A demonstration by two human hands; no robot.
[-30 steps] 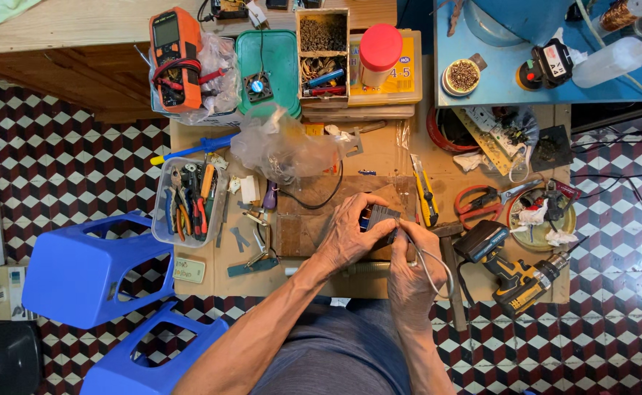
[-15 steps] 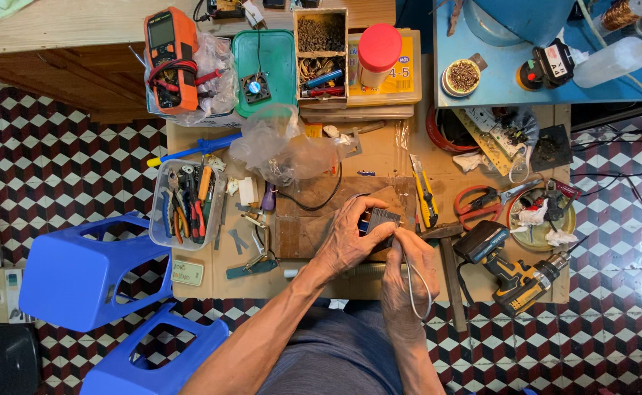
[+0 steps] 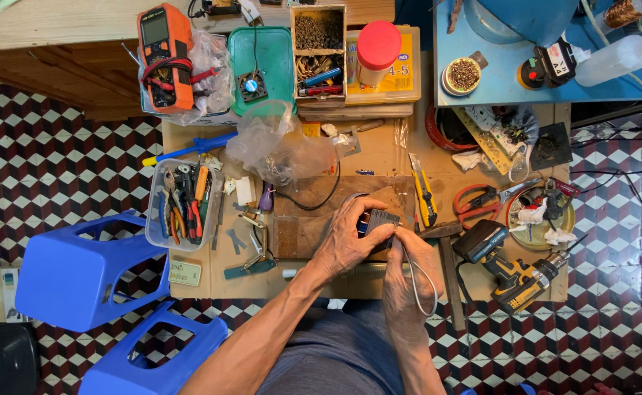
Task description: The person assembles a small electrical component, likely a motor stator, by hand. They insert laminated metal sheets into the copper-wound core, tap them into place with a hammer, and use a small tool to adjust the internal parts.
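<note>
Left edge of tabletop [image 3: 189, 292]: clear plastic tub [image 3: 182, 205] of pliers and cutters, orange and blue grips, jumbled. Far left corner: orange multimeter [image 3: 164, 55], leads wrapped round it, resting on crinkled plastic. Beside it a green tray [image 3: 262, 62] with a small black fan inside. Crumpled clear bag [image 3: 281, 146] lies mid-tabletop, glossy, shapeless.

Near edge, centre: left hand [image 3: 346, 245] closed over a small dark ribbed block [image 3: 381, 219], fingers curled across its top, pinning it on a worn wooden board [image 3: 299, 234]. Right hand [image 3: 405, 281] just beside it, fingertips pinched at the block's near side; a thin grey wire [image 3: 423, 285] loops out from the fingers and back down. What the fingertips grip exactly cannot be made out.

Judgement: work on the block is mid-way; the wire hangs loose, its end is hidden, and no finished joint is visible.

Right of the hands: yellow utility knife [image 3: 425, 197], red-handled cutters [image 3: 482, 197], a yellow-and-black cordless drill [image 3: 515, 271] lying on its side at the near right corner. Far right: blue surface [image 3: 496, 88] with white squeeze bottle [image 3: 617, 58].
</note>
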